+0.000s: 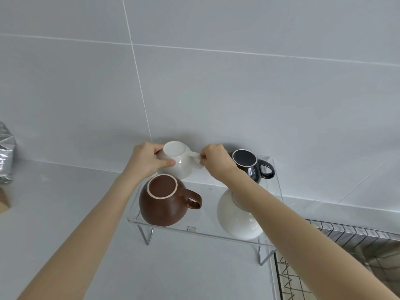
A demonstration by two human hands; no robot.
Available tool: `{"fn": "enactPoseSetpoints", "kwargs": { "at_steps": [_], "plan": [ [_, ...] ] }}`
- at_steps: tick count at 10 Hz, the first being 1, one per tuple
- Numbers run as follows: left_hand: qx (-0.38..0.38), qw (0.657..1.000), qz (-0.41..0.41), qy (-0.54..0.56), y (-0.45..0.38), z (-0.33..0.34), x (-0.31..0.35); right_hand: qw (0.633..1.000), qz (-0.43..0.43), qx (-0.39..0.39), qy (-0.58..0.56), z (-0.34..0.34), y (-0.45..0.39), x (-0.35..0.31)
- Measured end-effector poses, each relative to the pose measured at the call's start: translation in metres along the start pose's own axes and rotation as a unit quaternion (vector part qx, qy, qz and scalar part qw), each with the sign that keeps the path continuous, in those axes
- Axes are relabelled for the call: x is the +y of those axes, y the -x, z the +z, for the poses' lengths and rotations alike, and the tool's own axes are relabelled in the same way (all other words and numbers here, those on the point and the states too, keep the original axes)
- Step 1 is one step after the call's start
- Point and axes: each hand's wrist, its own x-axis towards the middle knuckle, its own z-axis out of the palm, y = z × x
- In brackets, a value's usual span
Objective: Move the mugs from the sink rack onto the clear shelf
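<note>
An upside-down white mug (176, 161) sits at the back left of the clear shelf (205, 231), against the tiled wall. My left hand (147, 160) grips its body from the left, and my right hand (214, 161) pinches its handle from the right. In front of it a brown mug (164, 202) stands upside down, handle to the right. A black mug (251, 166) is upside down at the back right. Another white mug (236, 219) at the front right is partly hidden by my right forearm.
The wire sink rack (337, 241) lies at the lower right, beside the shelf's right leg. A silver foil bag (6, 152) and a brown package (4, 199) stand at the left edge of the grey counter (65, 202).
</note>
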Motion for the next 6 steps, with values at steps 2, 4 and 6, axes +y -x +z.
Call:
{"fn": "enactPoseSetpoints", "kwargs": {
  "at_steps": [2, 4, 6],
  "plan": [
    [-0.002, 1.000, -0.005, 0.002, 0.002, 0.000, 0.001, 1.000, 0.018, -0.003, -0.020, -0.002, 0.003, -0.001],
    [-0.035, 0.967, -0.044, -0.250, -0.001, -0.001, 0.028, 0.992, 0.003, -0.114, -0.054, -0.023, 0.035, -0.005],
    [-0.041, 0.950, 0.060, -0.304, 0.018, 0.008, 0.091, 0.960, -0.077, 0.032, -0.268, -0.108, 0.119, -0.026]
  ]
}}
